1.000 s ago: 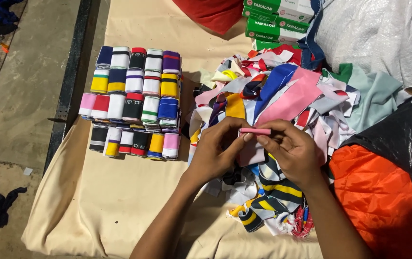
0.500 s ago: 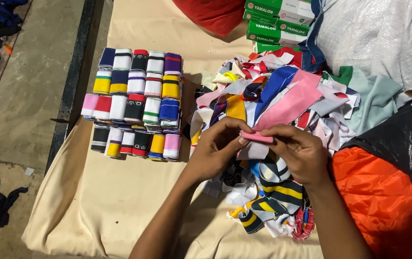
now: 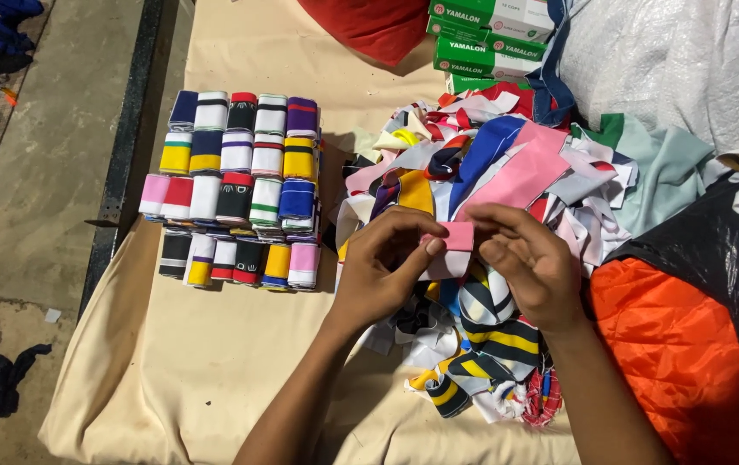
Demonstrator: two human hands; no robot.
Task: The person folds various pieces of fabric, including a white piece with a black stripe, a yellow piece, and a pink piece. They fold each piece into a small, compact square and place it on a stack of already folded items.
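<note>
Your left hand (image 3: 387, 267) and right hand (image 3: 529, 263) enter the head view bare, with no gloves, rings, bracelets or watch to be seen on either. Both of your forearms are uncovered all the way down to the bottom edge of the picture, so no sleeve or cuff shows at any point. Your fingers (image 3: 425, 250) are slim, the nails short and plain without polish, and nothing is wrapped, taped or strapped around either wrist.
</note>
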